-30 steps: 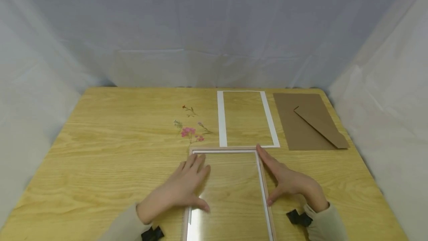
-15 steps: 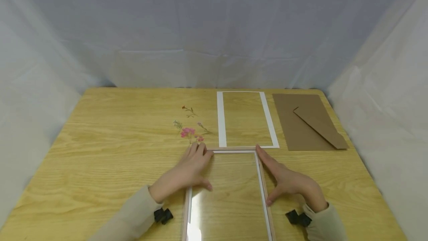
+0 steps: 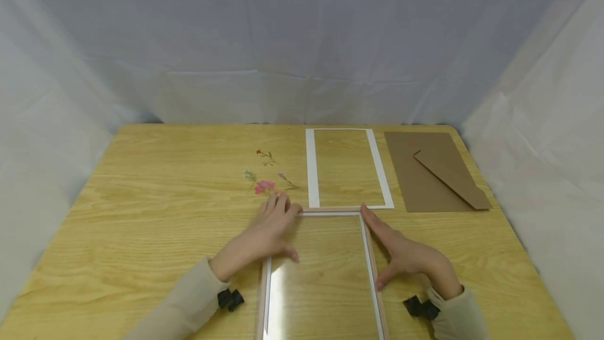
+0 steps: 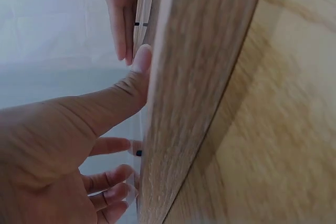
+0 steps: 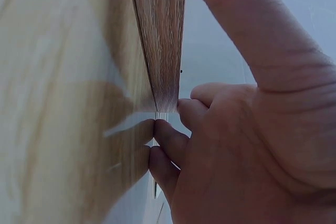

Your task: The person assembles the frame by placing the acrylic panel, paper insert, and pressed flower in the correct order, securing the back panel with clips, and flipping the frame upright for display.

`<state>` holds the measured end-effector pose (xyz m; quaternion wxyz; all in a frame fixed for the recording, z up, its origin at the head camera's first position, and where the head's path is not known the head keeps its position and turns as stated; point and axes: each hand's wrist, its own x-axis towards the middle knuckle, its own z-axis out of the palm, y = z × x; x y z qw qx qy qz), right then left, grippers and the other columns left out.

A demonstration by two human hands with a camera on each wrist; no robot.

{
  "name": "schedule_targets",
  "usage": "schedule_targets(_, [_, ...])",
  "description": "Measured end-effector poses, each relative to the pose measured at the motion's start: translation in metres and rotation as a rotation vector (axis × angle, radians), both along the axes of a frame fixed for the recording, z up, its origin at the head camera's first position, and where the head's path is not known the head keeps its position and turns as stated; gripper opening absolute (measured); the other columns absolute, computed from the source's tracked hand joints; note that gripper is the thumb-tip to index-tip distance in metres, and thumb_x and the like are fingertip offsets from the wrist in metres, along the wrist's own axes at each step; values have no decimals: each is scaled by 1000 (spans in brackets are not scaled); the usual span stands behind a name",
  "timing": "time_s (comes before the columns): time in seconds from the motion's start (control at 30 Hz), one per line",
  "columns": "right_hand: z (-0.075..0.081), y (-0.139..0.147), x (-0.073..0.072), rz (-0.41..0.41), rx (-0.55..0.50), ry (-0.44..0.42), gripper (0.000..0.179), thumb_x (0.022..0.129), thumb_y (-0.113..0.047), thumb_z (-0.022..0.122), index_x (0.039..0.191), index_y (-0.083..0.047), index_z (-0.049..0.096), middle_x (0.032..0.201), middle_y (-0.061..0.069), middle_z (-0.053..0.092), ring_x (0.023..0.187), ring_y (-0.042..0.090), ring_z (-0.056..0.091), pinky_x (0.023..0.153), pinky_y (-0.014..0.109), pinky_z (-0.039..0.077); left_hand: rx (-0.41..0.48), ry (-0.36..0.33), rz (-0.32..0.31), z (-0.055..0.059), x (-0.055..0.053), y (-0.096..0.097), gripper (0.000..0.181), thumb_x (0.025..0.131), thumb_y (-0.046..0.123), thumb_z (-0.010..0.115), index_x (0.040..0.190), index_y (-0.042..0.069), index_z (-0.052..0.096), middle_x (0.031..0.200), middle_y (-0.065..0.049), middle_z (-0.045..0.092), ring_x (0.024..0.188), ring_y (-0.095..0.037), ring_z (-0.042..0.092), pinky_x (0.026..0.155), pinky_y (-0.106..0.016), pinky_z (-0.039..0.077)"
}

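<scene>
A wooden picture frame (image 3: 381, 306) with a clear pane (image 3: 325, 277) lies at the table's front, its near end out of view. My left hand (image 3: 264, 232) rests over its far left corner, fingers bent loosely across the far edge and thumb above the pane. In the left wrist view the thumb (image 4: 123, 95) lies near the frame's wooden side (image 4: 184, 77). My right hand (image 3: 408, 256) touches the frame's right side, fingertips at the far right corner, thumb lower down. Its curved fingers (image 5: 170, 142) show by the frame's end in the right wrist view.
Behind the frame lies a white rectangular mat (image 3: 313, 172) with a large opening. At the right back is a brown backing board (image 3: 406, 172) with a stand leg (image 3: 448, 182). Small pressed flowers (image 3: 264, 187) lie left of the mat. A pale curtain (image 3: 283, 41) surrounds the wooden table (image 3: 141, 214).
My left hand has moved forward from the frame's left inner corner onto its far edge, its fingertips now close to the pink flowers. My right hand and the frame have stayed in place.
</scene>
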<state>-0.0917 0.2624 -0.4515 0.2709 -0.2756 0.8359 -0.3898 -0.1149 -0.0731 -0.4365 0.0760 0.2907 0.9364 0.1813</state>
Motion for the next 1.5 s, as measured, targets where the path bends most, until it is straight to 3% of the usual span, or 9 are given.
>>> schedule_targets(0.37, [0,1,0,3,-2,-2,150,56,-34,95,158,-17,-14,164,11,-18,149,33,-11,117,61,4,20,3,-35,-5,-2,-3,99,50,53,91,134,15,55,103,0,37,98,-21,34,84,-33,34])
schedule_targets(0.5, [-2,2,0,30,-27,15,145,59,-35,94,159,-13,-9,164,12,-18,149,37,-11,114,67,6,38,13,-31,-7,-1,-4,99,49,53,91,133,14,55,104,-1,38,99,-21,34,84,-33,34])
schedule_targets(0.83, [-4,3,-1,75,-53,56,137,62,-37,92,160,-9,0,163,16,-18,147,43,-9,109,74,11,118,0,-29,-8,3,-10,96,54,49,91,133,10,55,116,-7,41,105,-24,37,91,-38,39])
schedule_targets(1.0, [-4,4,-1,71,-50,59,137,61,-36,92,160,-9,0,163,15,-17,147,44,-8,109,74,11,151,21,-58,-12,3,-13,90,59,48,90,131,7,56,118,-9,40,107,-26,37,90,-39,40])
schedule_targets(1.1, [-4,3,-1,69,-46,58,137,62,-36,92,160,-10,0,164,15,-18,148,43,-8,109,74,12,133,57,-72,-14,5,-15,87,62,50,87,131,7,56,127,-14,42,115,-30,38,97,-45,41])
schedule_targets(1.23, [-4,3,-1,70,-41,51,137,62,-36,92,160,-11,0,163,15,-19,147,43,-9,108,75,12,80,129,-78,-13,12,-18,82,69,53,82,131,6,56,142,-25,40,129,-40,37,107,-58,37])
schedule_targets(1.33, [-4,3,-2,72,-35,49,136,63,-36,92,160,-12,0,163,16,-19,147,44,-10,108,75,13,44,153,-98,-6,24,-22,80,74,55,78,130,3,56,146,-28,39,134,-45,36,109,-61,34])
schedule_targets(1.4, [-4,3,-2,72,-33,49,136,63,-37,92,160,-12,0,163,16,-19,147,44,-10,108,75,13,0,131,-119,-1,35,-26,86,75,60,74,135,2,54,150,-28,35,137,-48,33,109,-63,32])
schedule_targets(1.5, [-4,3,-2,74,-39,44,136,63,-36,92,160,-11,0,163,15,-19,147,44,-10,108,75,13,-59,12,-157,10,56,-33,107,71,69,71,147,0,41,158,-30,20,143,-53,18,110,-67,25])
